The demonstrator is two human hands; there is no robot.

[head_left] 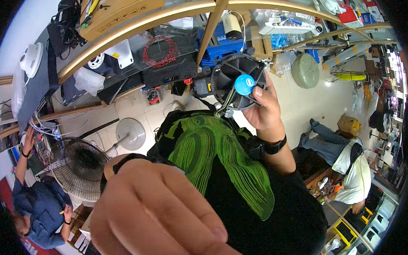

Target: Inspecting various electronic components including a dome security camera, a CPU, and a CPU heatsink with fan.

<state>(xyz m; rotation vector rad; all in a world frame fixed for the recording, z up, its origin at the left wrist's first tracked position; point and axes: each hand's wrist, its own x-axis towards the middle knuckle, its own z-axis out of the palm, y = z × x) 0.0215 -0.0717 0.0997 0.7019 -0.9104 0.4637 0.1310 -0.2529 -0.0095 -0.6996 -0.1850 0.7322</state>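
Note:
My right hand (pixel 265 109) holds up a black computer cooling fan (pixel 225 78) with a round blue sticker on its hub. The thumb rests on the front near the sticker, while the other fingers pass behind the frame. A thin twisted cable (pixel 225 105) hangs from the fan's lower side. My left hand (pixel 157 212) looms large and close at the lower middle, apart from the fan. Its fingers are curled and pressed together, and the fingertips run toward the lower edge. Whatever they may hold is hidden.
A brass-coloured shelf frame (pixel 144 27) curves across the top, with red cable (pixel 159 51) and boxes on the shelves. A standing fan (pixel 79 165) is at left. One person (pixel 43 211) is at lower left, another (pixel 354 173) at right. A green round stool (pixel 305 70) stands beyond.

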